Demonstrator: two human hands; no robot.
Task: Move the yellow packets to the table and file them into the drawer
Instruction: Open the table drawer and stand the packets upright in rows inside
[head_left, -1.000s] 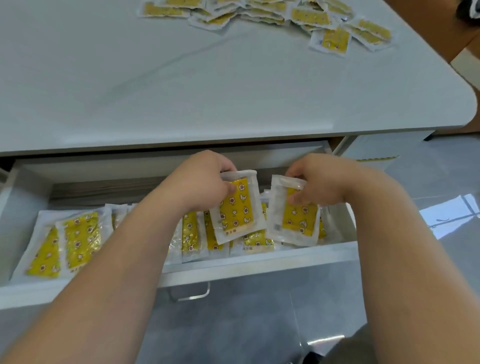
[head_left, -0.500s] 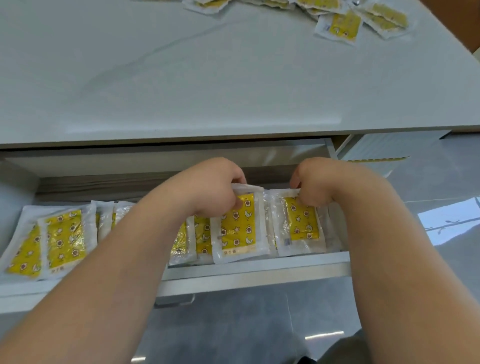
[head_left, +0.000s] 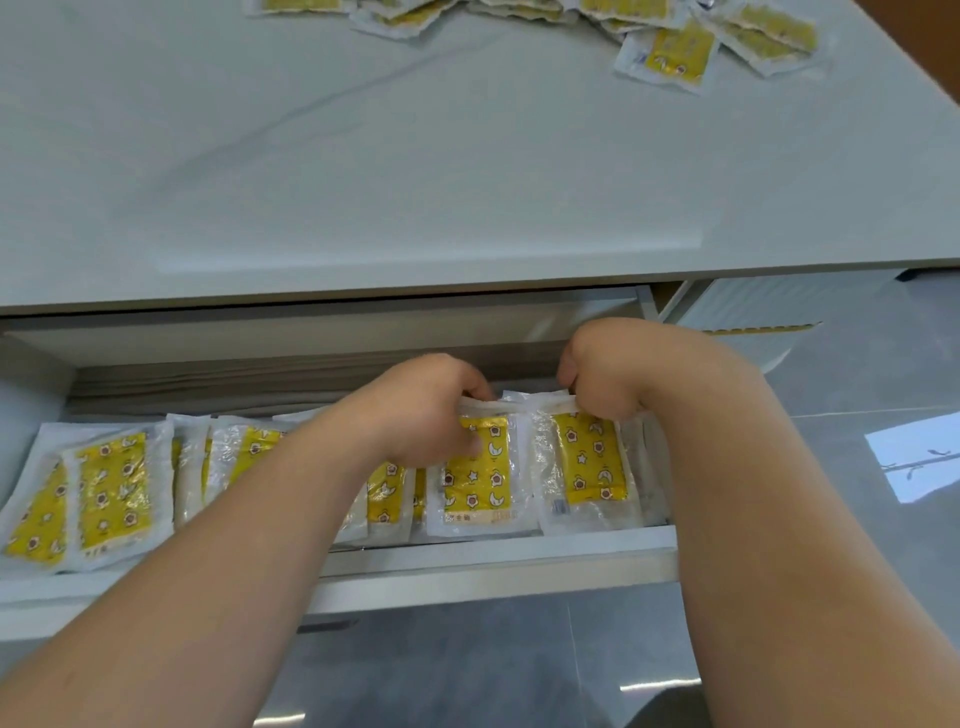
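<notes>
The white drawer (head_left: 467, 558) stands pulled out under the table top and holds a row of yellow packets leaning against each other. My left hand (head_left: 426, 410) pinches the top edge of one yellow packet (head_left: 478, 478) standing in the row. Right beside it, my right hand (head_left: 602, 371) grips the top of another yellow packet (head_left: 589, 462) at the drawer's right end. More filed packets (head_left: 111, 491) lean at the left end. A loose pile of yellow packets (head_left: 675, 49) lies on the far side of the table (head_left: 415, 171).
The drawer's handle (head_left: 327, 626) sticks out below its front panel. Grey tiled floor (head_left: 857, 395) spreads to the right, with a white cabinet (head_left: 743, 317) under the table's right side.
Both hands have lowered their packets from above the drawer down into the row at its right end. The camera has tilted, so the pile on the table sits higher in view.
</notes>
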